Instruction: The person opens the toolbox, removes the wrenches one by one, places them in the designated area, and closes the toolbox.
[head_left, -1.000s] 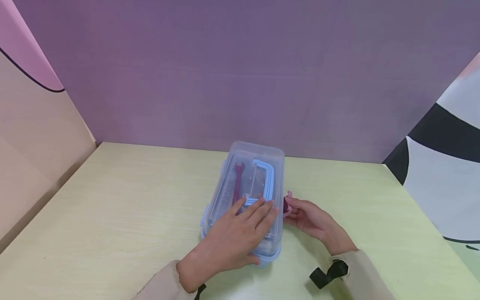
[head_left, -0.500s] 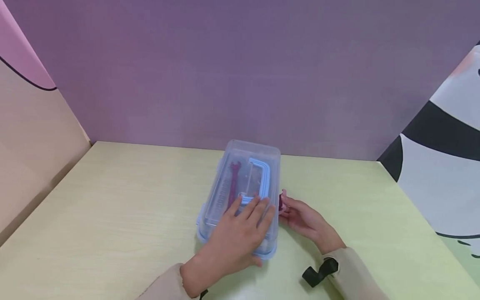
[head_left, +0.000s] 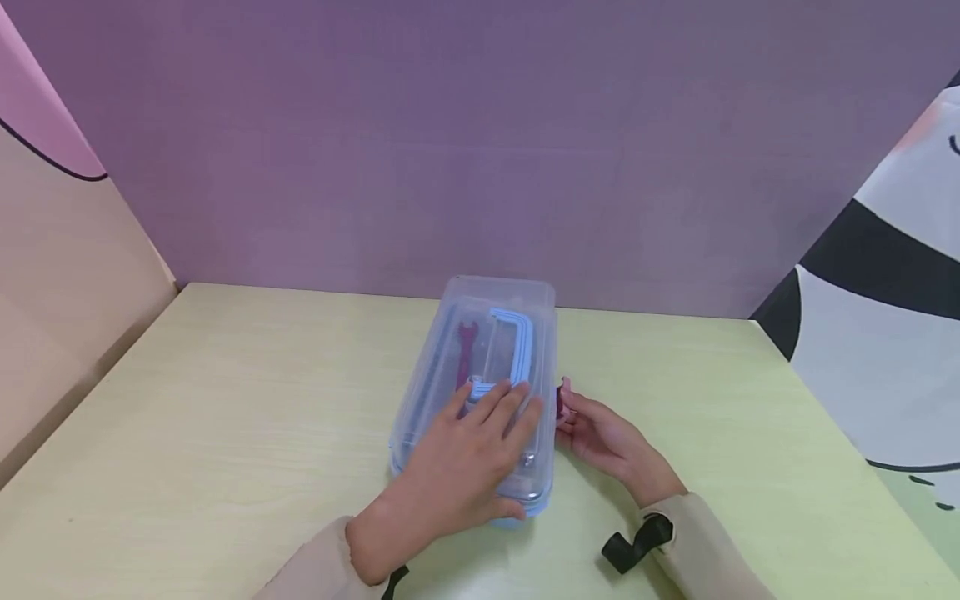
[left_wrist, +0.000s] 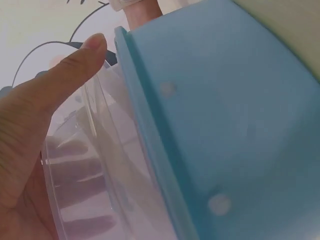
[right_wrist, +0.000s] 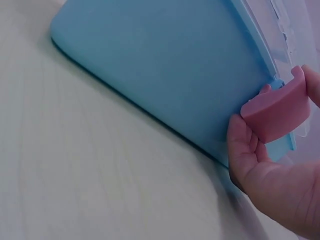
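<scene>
Your left hand (head_left: 461,467), fingers spread, rests on the lid (head_left: 497,292) of the box (right_wrist: 165,75), which stands on the table (head_left: 262,400); if its pressure eases, the box may slide or tip. At its right side, the clip (right_wrist: 276,114) is pinched by your right hand (head_left: 609,440); an off-centre grip could slip or strain it.

- The left hand (left_wrist: 25,125) lies against the clear lid (left_wrist: 135,205), its fingers visible through the plastic; the thumb lies near one corner of the blue base's (left_wrist: 240,110) rim.
- Two pale round spots (left_wrist: 219,204) mark the base.
- Beyond that corner, the right hand (left_wrist: 145,12) shows partly below a pale cuff (left_wrist: 119,4).
- Tabletop (left_wrist: 295,25) borders the base's far edge.
</scene>
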